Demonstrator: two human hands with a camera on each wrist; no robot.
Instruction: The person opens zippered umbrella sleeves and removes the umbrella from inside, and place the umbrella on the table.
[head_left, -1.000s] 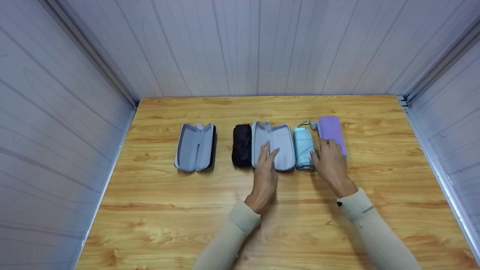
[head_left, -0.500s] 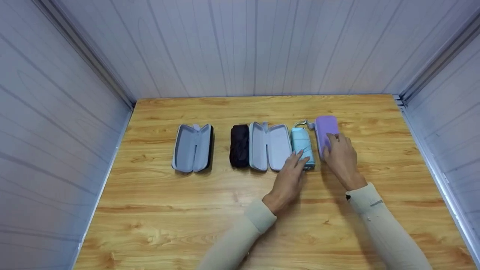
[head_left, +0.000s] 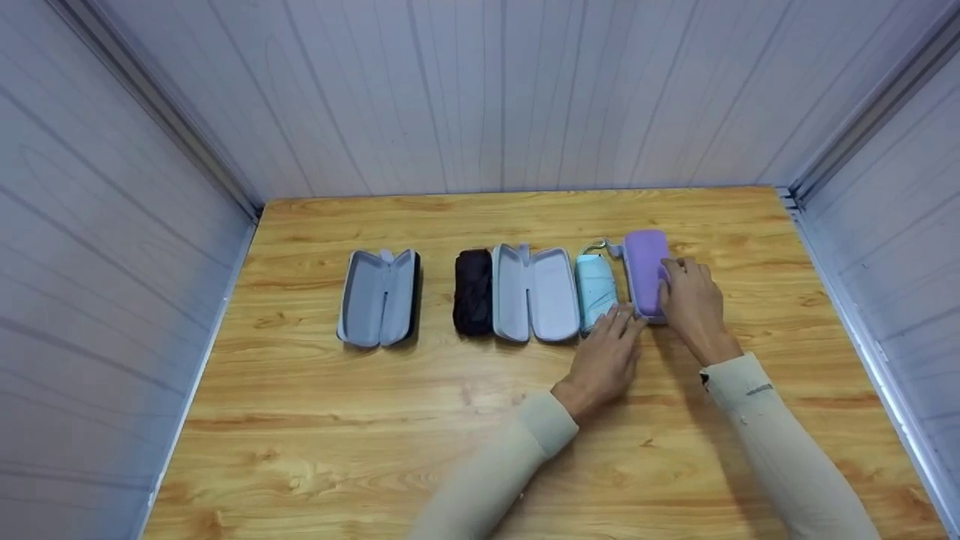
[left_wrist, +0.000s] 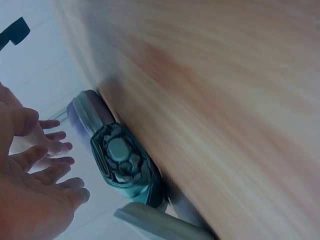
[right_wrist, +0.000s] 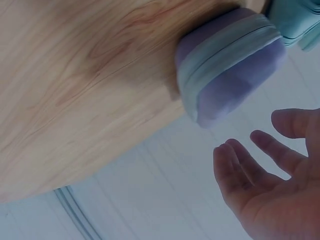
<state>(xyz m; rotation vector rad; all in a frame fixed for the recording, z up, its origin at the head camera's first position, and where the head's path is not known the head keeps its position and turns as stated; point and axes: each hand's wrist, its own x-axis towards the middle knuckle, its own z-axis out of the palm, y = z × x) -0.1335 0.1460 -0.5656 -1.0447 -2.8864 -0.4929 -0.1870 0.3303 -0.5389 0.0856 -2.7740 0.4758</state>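
A zipped purple case [head_left: 645, 262] with a grey zip band lies on the table at the right of the row. My right hand [head_left: 694, 307] is by its right side, fingers loosely bent; the right wrist view shows a gap between the fingers [right_wrist: 285, 150] and the case [right_wrist: 235, 75]. To its left lies a folded light-blue umbrella [head_left: 596, 285] with a wrist strap. My left hand [head_left: 604, 364] hovers by the umbrella's near end, partly covering it. In the left wrist view its relaxed fingers [left_wrist: 50, 175] stay apart from the umbrella [left_wrist: 122, 160].
An unzipped, spread case [head_left: 555, 292] with grey lining lies left of the light-blue umbrella. Beside it is a black folded umbrella [head_left: 473, 292]. Farther left stands another unzipped case [head_left: 397, 300], dark outside. Pale panel walls [head_left: 480, 97] enclose the wooden table [head_left: 337, 450].
My left hand has moved right from over the spread case to the light-blue umbrella's near end. My right hand has passed over the purple case to its right side. The view has shifted slightly.
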